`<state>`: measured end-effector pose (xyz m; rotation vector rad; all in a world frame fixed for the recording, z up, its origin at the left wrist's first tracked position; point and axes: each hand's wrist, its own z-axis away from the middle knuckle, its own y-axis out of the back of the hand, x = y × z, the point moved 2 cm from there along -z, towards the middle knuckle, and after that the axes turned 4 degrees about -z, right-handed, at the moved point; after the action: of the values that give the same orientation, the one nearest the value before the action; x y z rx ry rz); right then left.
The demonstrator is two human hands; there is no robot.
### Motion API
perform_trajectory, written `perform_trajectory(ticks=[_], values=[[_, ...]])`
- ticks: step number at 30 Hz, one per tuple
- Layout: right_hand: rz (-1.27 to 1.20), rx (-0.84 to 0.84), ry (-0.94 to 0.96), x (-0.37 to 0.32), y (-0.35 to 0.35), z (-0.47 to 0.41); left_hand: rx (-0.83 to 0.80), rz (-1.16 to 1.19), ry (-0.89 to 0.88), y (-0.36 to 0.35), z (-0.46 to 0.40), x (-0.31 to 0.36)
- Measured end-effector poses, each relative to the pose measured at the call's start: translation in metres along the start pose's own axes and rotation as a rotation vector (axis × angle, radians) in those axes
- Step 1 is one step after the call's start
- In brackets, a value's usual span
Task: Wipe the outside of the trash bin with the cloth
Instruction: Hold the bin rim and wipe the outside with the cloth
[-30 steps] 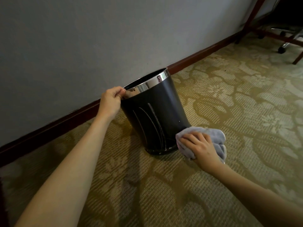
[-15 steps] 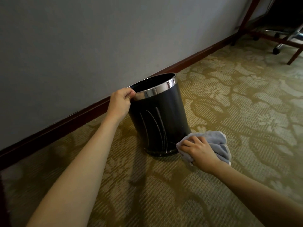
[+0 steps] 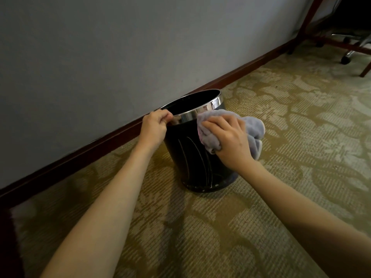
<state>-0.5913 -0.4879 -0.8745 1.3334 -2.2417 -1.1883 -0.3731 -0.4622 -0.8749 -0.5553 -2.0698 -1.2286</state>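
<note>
Right hand (image 3: 230, 137) presses bunched cloth (image 3: 253, 127) on trash bin (image 3: 186, 157) under rim; left hand (image 3: 154, 127) grips rim. I'd wipe downward, firm, overlapping strokes.

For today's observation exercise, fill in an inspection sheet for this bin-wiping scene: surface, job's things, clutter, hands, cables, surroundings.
Surface: patterned carpet, worn-looking.
Job's things: black trash bin with chrome rim, upright, pale streaks down its side; grey cloth pressed against the upper side of the bin.
Clutter: nothing seen.
Hands: left hand grips the rim; right hand holds the cloth.
Cables: nothing seen.
Surroundings: grey wall, dark baseboard, wheeled chair base and wooden furniture legs far right.
</note>
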Motion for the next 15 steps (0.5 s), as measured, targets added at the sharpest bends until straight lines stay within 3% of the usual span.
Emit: perform_trajectory(ticks=[3,6,11,15], values=[[-0.032,-0.130,0.043,-0.001,-0.010,0.016,0.010,0.004,0.009,0.000,0.000,-0.001],[0.138,-0.251,0.174,-0.002,-0.015,0.054,0.017,0.018,0.025,-0.001,-0.002,0.001],[0.220,-0.663,0.271,0.003,-0.023,0.126,0.009,0.026,0.039,-0.003,-0.005,0.003],[0.226,-0.674,0.246,0.009,-0.021,0.121,0.005,0.004,0.002,-0.011,-0.007,0.010]])
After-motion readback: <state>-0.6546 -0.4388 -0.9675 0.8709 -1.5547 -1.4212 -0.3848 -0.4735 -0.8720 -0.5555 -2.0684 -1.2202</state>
